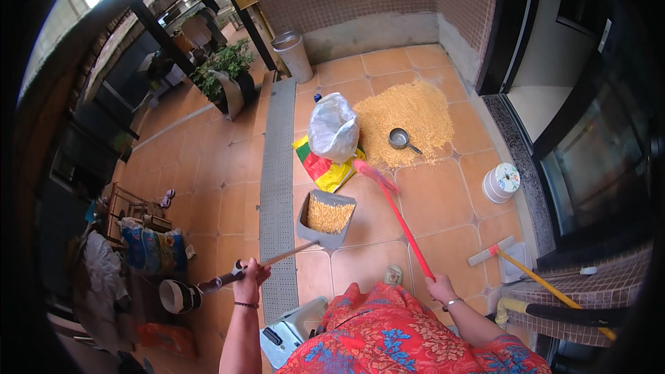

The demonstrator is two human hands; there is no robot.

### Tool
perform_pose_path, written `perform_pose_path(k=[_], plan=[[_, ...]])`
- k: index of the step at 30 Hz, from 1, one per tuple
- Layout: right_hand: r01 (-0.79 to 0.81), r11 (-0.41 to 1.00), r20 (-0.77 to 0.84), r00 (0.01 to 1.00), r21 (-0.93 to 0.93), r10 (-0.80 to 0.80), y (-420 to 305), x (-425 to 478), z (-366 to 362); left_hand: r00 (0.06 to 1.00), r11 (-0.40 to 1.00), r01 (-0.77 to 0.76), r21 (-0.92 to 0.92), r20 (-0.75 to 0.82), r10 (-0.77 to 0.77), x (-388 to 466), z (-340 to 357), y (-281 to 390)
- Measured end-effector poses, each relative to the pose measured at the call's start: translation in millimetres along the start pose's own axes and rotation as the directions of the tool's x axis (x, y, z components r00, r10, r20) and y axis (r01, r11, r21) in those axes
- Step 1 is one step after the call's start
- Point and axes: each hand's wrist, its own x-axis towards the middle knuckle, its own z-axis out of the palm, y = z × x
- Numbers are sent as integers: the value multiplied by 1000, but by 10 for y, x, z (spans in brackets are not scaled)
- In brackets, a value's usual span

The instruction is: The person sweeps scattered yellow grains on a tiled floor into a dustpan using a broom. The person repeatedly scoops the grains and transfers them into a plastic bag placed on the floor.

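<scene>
My left hand (250,281) grips the long handle of a grey dustpan (332,241) that holds a heap of yellow corn kernels (328,215). My right hand (439,289) is closed around the red handle of a broom (404,226), its pinkish head blurred near the sack. Ahead, a pile of corn kernels (408,114) spreads over the tiles, with a metal saucepan-like scoop (399,138) lying on it. Beside the pile stands a white plastic sack (335,127), partly over a colourful flat bag (332,174).
A white round container (501,183) stands by the doorway at right. Below it a yellow-handled tool (535,275) leans across. A grey drain grating (278,182) runs along the left. A tall bin (294,57) and a potted plant (228,75) stand farther off. A pale plastic case (291,335) lies near my legs.
</scene>
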Motion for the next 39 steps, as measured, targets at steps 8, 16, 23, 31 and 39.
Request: perform_pose_path(k=[8,16,23,31,39], plan=[[-253,674,386,921,694,-51,-1487,207,-345,986,987,-162,-11,26,162,1383,808,813],[-168,696,301,951,698,-73,-2661,1204,258,962,962,-264,66,85,258,3116,1732,1274],[-238,687,299,954,686,32,-2919,1246,496,640,392,-733,555,368,675,4410,2459,635],[-272,656,303,951,704,69,-3035,1153,431,509,266,-860,435,763,399,4134,3174,160],[-293,679,322,943,673,88,-3012,1077,425,488,166,-873,459,824,286,4035,3108,26]])
